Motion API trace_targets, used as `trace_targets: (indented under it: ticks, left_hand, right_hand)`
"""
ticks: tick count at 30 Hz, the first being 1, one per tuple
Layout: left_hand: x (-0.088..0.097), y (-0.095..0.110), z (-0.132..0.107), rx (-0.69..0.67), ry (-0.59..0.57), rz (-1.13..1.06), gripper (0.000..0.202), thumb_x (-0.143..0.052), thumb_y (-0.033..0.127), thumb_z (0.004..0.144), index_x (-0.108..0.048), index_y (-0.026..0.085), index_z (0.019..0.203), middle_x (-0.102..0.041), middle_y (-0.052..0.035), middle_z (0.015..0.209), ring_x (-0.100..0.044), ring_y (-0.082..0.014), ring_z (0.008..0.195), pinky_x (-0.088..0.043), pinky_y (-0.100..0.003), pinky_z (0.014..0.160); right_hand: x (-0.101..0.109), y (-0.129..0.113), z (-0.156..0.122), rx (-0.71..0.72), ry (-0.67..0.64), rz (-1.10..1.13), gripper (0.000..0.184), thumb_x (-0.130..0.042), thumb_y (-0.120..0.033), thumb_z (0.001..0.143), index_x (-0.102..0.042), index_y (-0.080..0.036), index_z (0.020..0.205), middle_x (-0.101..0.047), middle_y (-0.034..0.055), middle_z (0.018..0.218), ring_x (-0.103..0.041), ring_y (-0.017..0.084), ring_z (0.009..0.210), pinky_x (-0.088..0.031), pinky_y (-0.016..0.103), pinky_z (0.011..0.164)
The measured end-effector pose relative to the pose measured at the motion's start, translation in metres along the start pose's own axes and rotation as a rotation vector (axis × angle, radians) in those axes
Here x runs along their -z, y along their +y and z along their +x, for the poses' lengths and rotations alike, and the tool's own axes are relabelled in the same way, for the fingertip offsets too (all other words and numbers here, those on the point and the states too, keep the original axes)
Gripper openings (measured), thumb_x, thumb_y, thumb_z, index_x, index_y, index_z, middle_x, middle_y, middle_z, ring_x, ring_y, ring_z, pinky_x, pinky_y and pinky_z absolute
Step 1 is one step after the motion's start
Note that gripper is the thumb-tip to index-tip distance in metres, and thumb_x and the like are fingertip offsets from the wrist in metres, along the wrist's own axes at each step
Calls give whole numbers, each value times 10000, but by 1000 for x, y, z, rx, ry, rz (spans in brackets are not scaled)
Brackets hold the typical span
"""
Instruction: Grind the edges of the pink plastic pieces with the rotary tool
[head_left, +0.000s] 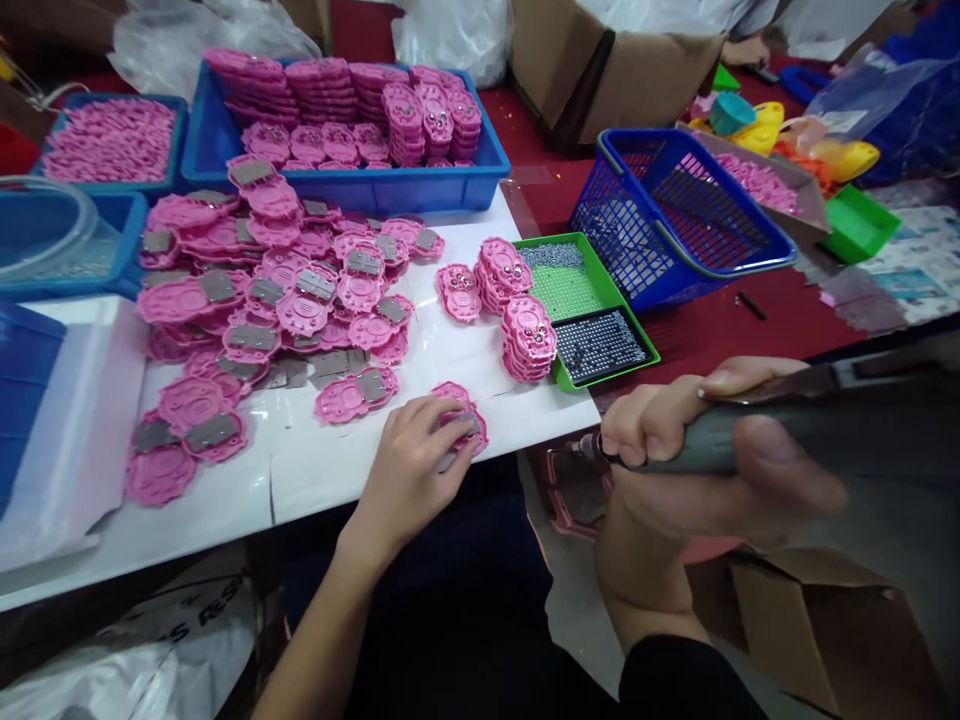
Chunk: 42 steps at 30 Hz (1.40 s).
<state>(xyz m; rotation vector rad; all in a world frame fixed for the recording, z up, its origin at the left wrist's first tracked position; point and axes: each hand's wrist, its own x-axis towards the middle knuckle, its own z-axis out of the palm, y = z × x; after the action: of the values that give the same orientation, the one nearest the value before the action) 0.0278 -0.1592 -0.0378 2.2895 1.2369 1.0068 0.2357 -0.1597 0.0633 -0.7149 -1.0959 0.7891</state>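
Near the table's front edge, my left hand (417, 450) has its fingers curled over a pink plastic part (450, 392) with a grey plate on it. My hand covers much of that part. Off the edge to the right, my right hand (675, 430) is wrapped round a grey electric screwdriver (701, 447), its bit pointing left. One pink part with a grey metal plate (356, 394) lies just left of my left hand. Stacked pink parts with shiny screws (528, 338) stand beside a green tray (651, 348) of small screws, some set in rows in a black plate (600, 346).
A loose heap of pink parts (277, 275) covers the left of the table. Behind it stand a blue bin (352, 188) of stacked parts and a smaller blue tray (180, 140). A blue basket (637, 220) leans behind the green tray. Cardboard boxes (637, 85) stand farther back.
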Motion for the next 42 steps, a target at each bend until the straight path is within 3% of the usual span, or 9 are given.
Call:
trace_targets:
  ticks: [4,14,21,26,35,42]
  left_hand:
    - [-6,2,-3,15,-43,37,186,-646,130,925,-709,206,1082,-698,-76,1123,-601,-255,1073,-491,-430,906]
    - [-19,6,-5,30,55,-28,136,-649,103,920,-714,184,1007,-682,-98,1079,-592,-250,1034,-539,-431,904]
    - [-48,24,5,33,123,-80,79,-667,114,913,-680,159,976,-710,-91,1001,-637,-240,963,-558,-414,856]
    - [-67,35,8,37,184,-111,110,-701,146,906,-675,162,1011,-739,-77,1002,-654,-242,947,-553,-424,859]
    - [-65,31,6,8,158,-131,92,-674,140,927,-689,187,1005,-740,-70,1041,-651,-229,970,-570,-413,881]
    - [-64,31,6,5,133,-124,122,-667,143,931,-705,197,1033,-742,-75,1073,-654,-234,991,-582,-420,879]
  right_hand:
    - [-3,1,0,-9,-11,-12,113,-605,-302,817,-645,-230,893,-524,-56,488,-451,125,354,-398,286,341]
    - [5,3,3,-57,-41,18,119,-636,-299,827,-668,-231,920,-554,-41,507,-487,137,383,-426,302,384]
    - [-5,16,4,-19,-47,9,87,-605,-303,851,-641,-242,902,-494,-59,499,-458,132,368,-417,288,360]
    - [-5,33,6,15,-3,-17,56,-597,-295,857,-624,-265,895,-437,-79,471,-380,115,333,-349,261,316]
    - [3,52,3,-55,30,-29,67,-607,-291,862,-622,-262,920,-440,-90,469,-393,108,342,-370,247,333]
    - [1,53,2,-86,45,-23,83,-615,-314,856,-591,-254,909,-444,-103,464,-405,101,348,-390,228,351]
